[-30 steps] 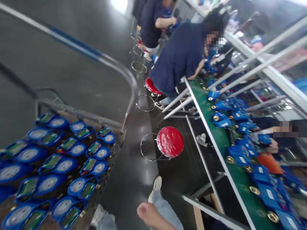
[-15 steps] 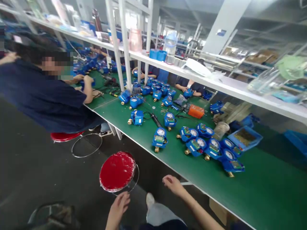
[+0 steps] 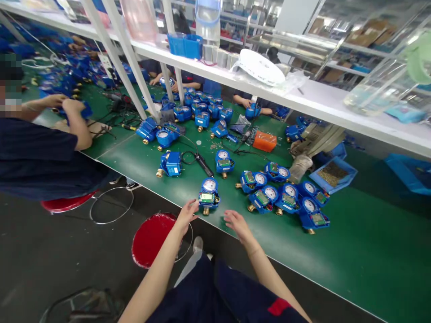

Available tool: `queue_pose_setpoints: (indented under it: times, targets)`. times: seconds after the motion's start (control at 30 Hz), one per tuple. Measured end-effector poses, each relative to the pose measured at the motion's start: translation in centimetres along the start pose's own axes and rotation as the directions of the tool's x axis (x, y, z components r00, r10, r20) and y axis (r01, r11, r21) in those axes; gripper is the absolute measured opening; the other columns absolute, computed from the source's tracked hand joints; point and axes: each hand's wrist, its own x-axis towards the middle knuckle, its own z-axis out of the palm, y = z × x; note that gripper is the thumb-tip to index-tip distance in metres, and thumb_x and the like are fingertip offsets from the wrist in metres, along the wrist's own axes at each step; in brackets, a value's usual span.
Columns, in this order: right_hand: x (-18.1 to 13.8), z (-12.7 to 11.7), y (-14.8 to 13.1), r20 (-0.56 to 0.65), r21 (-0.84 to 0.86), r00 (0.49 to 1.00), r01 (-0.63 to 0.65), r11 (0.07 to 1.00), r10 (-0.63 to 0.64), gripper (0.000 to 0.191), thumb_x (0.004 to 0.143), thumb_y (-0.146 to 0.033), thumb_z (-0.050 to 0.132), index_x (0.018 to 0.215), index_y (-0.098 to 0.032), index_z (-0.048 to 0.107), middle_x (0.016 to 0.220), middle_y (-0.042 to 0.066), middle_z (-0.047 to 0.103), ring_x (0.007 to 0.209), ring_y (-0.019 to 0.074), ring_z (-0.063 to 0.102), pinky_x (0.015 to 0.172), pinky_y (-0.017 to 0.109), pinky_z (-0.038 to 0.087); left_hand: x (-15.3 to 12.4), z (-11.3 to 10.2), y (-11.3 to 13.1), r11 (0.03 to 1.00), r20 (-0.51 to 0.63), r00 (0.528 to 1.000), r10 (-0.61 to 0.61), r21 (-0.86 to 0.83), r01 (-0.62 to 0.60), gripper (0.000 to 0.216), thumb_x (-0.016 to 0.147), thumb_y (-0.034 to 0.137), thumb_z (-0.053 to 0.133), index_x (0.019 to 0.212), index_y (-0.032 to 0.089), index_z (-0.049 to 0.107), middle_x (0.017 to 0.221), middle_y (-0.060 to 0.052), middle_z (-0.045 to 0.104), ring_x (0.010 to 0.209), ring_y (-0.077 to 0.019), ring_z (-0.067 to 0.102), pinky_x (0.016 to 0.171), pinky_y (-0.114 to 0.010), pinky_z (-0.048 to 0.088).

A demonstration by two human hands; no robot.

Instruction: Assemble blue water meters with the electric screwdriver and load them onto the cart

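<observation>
A blue water meter (image 3: 208, 185) with a white dial, an exposed green circuit board and a brass fitting lies near the table's front edge. My left hand (image 3: 186, 216) is just left of it, open, its fingertips close to the casing; whether they touch it I cannot tell. To the right of that meter, my right hand (image 3: 237, 224) hovers at the edge, open with fingers apart and holding nothing. Behind the meter lies a black electric screwdriver (image 3: 204, 166) with a cable. A second meter (image 3: 224, 162) sits beyond, and another blue unit (image 3: 170, 163) lies to the left.
Several open meters (image 3: 290, 197) are grouped on the right, by a blue bin (image 3: 336, 175) of small parts. An orange box (image 3: 265, 141) stands farther back. A white shelf (image 3: 215, 72) crosses above the green table. A red stool (image 3: 151, 242) and a seated co-worker (image 3: 43, 152) are at left.
Both my hands have moved forward and up from below the table edge to either side of the nearest meter. The view has shifted closer to the table.
</observation>
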Motion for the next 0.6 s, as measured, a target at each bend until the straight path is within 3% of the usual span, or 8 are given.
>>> queue_pose_setpoints:
  times: [0.13, 0.3, 0.43, 0.6]
  targets:
    - [3.9, 1.3, -1.9, -0.054, 0.023, 0.998, -0.019, 1.0, 0.02, 0.041, 0.086, -0.044, 0.059, 0.118, -0.019, 0.059, 0.127, 0.012, 0.061, 0.115, 0.0233, 0.059, 0.096, 0.041, 0.046, 2.6, 0.6, -0.1, 0.999, 0.046, 0.998, -0.039, -0.004, 0.039, 0.047, 0.089, 0.043, 0.061, 0.127, 0.017, 0.052, 0.115, -0.01, 0.062, 0.1, -0.0226, 0.063, 0.084, -0.043, 0.054]
    - [7.2, 3.5, -2.9, -0.029, 0.042, 0.998, -0.049, 0.998, 0.051, 0.042, 0.091, -0.044, 0.054, 0.123, -0.016, 0.056, 0.121, 0.011, 0.063, 0.108, 0.0218, 0.06, 0.096, 0.044, 0.046, 3.4, 0.4, -0.6, 0.998, 0.059, 0.998, -0.033, -0.042, 0.035, 0.054, 0.084, 0.042, 0.067, 0.129, 0.017, 0.051, 0.11, -0.01, 0.064, 0.096, -0.0214, 0.064, 0.082, -0.041, 0.055]
    - [8.8, 4.9, -3.1, 0.002, 0.041, 0.997, -0.075, 0.996, 0.075, 0.041, 0.091, -0.047, 0.052, 0.118, -0.017, 0.058, 0.117, 0.009, 0.065, 0.105, 0.0202, 0.061, 0.093, 0.04, 0.047, 3.6, 0.6, -0.8, 0.997, 0.03, 0.999, -0.015, -0.076, 0.018, 0.059, 0.077, 0.045, 0.073, 0.126, 0.019, 0.052, 0.114, -0.011, 0.064, 0.098, -0.0217, 0.065, 0.083, -0.038, 0.055]
    - [10.1, 4.8, -4.0, 0.019, 0.022, 0.992, -0.125, 0.992, 0.125, 0.045, 0.087, -0.056, 0.053, 0.117, -0.023, 0.058, 0.119, 0.006, 0.066, 0.105, 0.0207, 0.061, 0.083, 0.033, 0.049, 3.4, 1.0, -0.7, 0.994, 0.011, 1.0, 0.025, -0.107, -0.023, 0.059, 0.074, 0.044, 0.075, 0.123, 0.018, 0.053, 0.121, -0.013, 0.062, 0.106, -0.0245, 0.063, 0.086, -0.038, 0.056]
